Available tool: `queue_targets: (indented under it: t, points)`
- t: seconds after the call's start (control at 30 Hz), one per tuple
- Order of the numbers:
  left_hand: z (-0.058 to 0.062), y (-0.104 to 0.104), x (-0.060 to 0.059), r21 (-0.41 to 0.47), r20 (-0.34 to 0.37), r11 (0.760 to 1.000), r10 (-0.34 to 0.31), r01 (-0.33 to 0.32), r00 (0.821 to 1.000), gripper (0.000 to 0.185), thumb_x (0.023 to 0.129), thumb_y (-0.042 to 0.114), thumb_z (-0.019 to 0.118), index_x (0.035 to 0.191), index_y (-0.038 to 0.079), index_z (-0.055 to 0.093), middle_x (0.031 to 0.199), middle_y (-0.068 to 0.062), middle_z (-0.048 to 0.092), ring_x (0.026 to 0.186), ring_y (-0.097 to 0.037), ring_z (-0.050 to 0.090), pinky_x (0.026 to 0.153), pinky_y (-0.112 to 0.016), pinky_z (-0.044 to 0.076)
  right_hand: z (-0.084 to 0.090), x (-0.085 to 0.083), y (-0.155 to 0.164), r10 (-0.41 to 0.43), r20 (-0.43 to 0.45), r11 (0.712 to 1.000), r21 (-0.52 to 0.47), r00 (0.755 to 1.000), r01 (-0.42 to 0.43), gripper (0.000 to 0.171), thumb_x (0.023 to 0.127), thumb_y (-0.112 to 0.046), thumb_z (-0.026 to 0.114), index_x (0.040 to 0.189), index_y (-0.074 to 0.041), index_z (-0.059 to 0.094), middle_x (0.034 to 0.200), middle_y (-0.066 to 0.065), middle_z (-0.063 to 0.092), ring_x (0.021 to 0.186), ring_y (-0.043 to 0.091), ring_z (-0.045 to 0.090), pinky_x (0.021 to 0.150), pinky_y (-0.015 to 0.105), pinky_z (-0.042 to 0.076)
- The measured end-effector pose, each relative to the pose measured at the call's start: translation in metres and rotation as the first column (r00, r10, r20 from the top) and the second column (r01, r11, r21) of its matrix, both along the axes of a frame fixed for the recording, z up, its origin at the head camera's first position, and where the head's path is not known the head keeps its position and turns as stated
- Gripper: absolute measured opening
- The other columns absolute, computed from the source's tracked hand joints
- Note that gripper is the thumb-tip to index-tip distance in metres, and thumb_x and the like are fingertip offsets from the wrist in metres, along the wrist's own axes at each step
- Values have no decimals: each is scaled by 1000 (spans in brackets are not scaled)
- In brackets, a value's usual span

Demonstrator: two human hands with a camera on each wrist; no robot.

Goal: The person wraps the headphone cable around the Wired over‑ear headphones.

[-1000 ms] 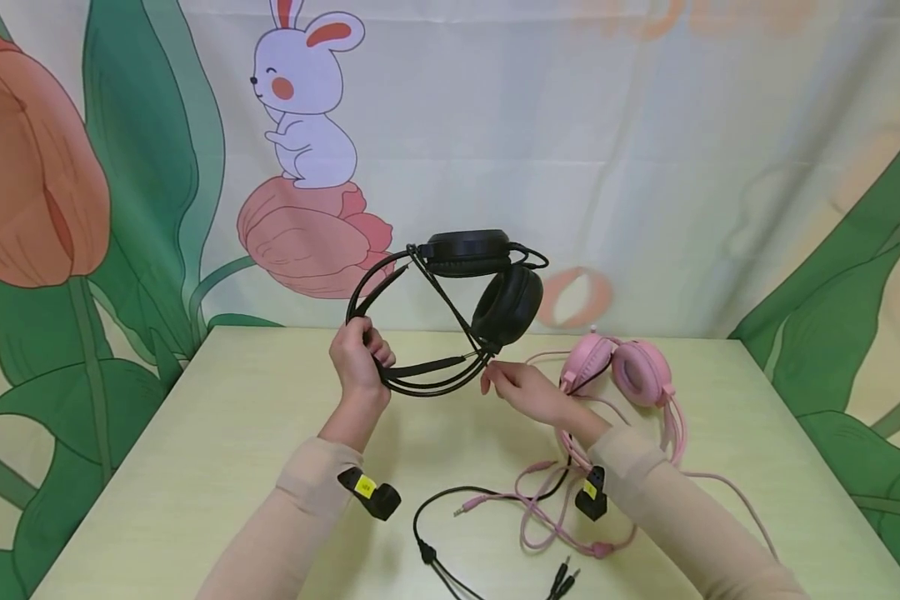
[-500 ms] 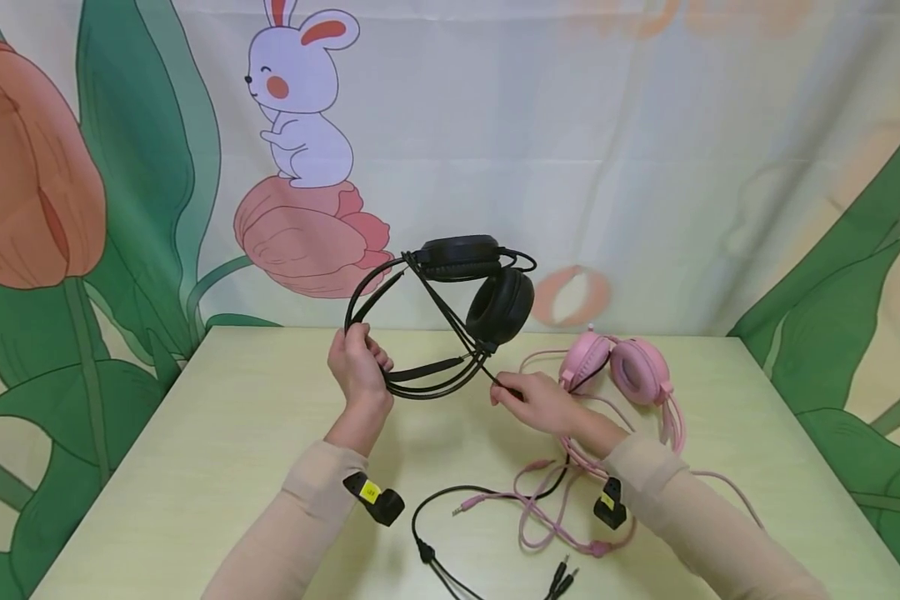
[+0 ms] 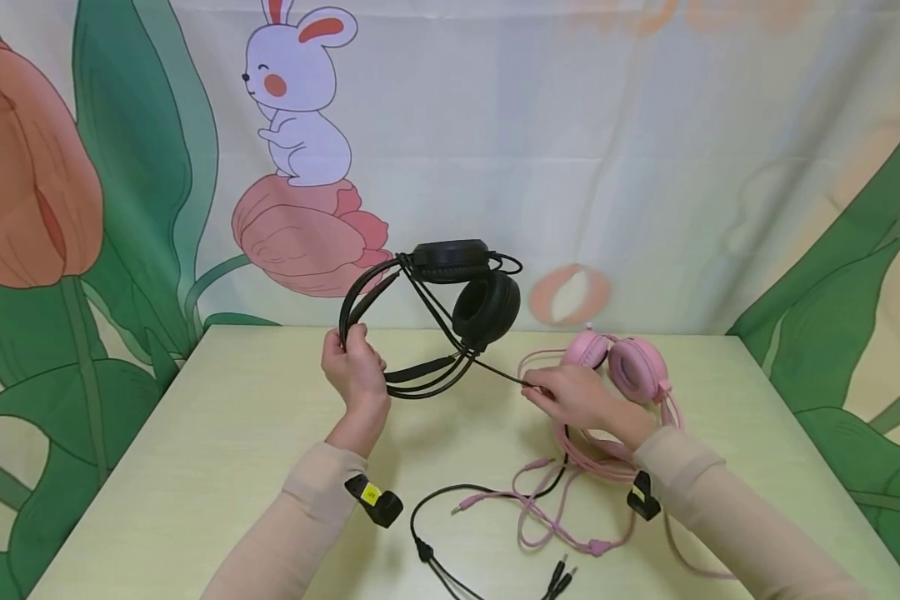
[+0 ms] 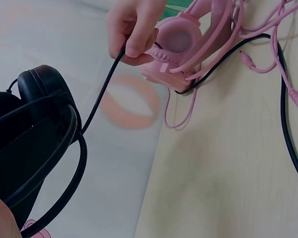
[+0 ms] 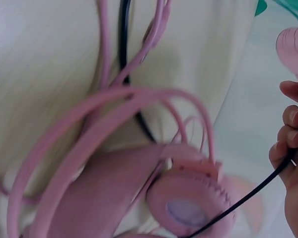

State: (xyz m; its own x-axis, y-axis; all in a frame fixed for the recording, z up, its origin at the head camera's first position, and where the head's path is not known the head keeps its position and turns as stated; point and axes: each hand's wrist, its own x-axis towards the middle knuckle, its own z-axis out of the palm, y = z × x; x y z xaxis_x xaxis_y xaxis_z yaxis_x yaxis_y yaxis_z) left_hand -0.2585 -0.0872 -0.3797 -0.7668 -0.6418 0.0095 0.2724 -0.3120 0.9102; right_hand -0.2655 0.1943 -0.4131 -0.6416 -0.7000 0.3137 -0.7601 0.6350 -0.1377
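Note:
My left hand (image 3: 356, 371) grips the headband of a pair of black over-ear headphones (image 3: 487, 308), held up over the table with both ear cups pointing right. A thin black cable (image 3: 498, 371) crosses the headband and runs taut to my right hand (image 3: 577, 396), which pinches it between thumb and fingers. Beneath and behind that hand lie pink headphones (image 3: 637, 371), partly hidden by it. In the right wrist view, the black cable (image 4: 102, 94) also continues from the fingers down toward a pink ear cup (image 5: 188, 203).
Pink cables (image 3: 540, 508) lie looped on the table (image 3: 195, 467), tangled with a black cable (image 3: 457, 487) whose split ends carry two plugs (image 3: 558, 575). A printed curtain (image 3: 682, 167) hangs behind the table's far edge.
My right hand has moved right, drawing a longer stretch of black cable away from the black headphones. The headphones have shifted slightly left and down in my left hand. The pink cable at right has shifted.

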Motion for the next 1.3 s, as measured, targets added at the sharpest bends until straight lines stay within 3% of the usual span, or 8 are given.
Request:
queue_targets:
  t: [0.2,0.4,0.57,0.7,0.8,1.07,1.3]
  points:
    - [-4,3,2,-74,61,995,72,-68,996,17,80,20,53,67,17,42,45,7,38,35,-5,40,39,-18,33,1,-9,17,3,-47,998,69,999,0,12,91,-21,54,79,-19,51,62,-14,38,50,1,34,43,17,26]
    - [-7,12,4,-152,120,981,136,-117,983,16,80,23,53,69,18,44,49,7,41,35,-5,43,40,-20,34,7,-21,28,4,-114,994,106,994,8,18,89,-25,56,73,-20,50,60,-13,38,52,4,37,44,20,26]
    - [-9,19,4,-172,146,976,163,-137,976,17,80,25,55,69,18,44,53,8,41,48,-8,43,51,-23,34,14,-33,34,70,-217,987,155,974,-37,17,86,-24,58,72,-18,52,59,-9,43,54,11,44,48,26,34]
    - [-11,26,4,-193,161,971,171,-139,972,17,79,26,55,69,17,44,59,7,38,62,-13,41,59,-26,32,20,-45,39,137,-300,977,196,944,-80,17,83,-22,60,71,-14,52,60,-3,48,57,19,47,53,31,37]
    - [-12,31,4,-199,161,970,171,-138,972,17,79,25,55,69,16,44,59,6,38,63,-15,41,59,-26,32,25,-54,43,170,-360,965,251,917,-81,17,82,-22,61,71,-12,53,63,1,51,61,23,47,60,34,39]
    - [-14,37,0,-213,156,968,172,-137,973,16,79,25,54,70,16,45,59,6,40,64,-15,42,60,-26,34,37,-65,44,165,-425,952,305,890,-31,18,83,-24,62,74,-10,55,66,3,56,63,25,47,62,35,35]
    - [-8,27,-4,-197,144,963,213,-183,967,14,78,25,54,70,17,45,61,6,41,65,-15,43,60,-26,33,60,-66,26,224,-562,956,287,796,-66,21,84,-32,56,73,-13,56,63,1,50,59,23,44,61,37,32]
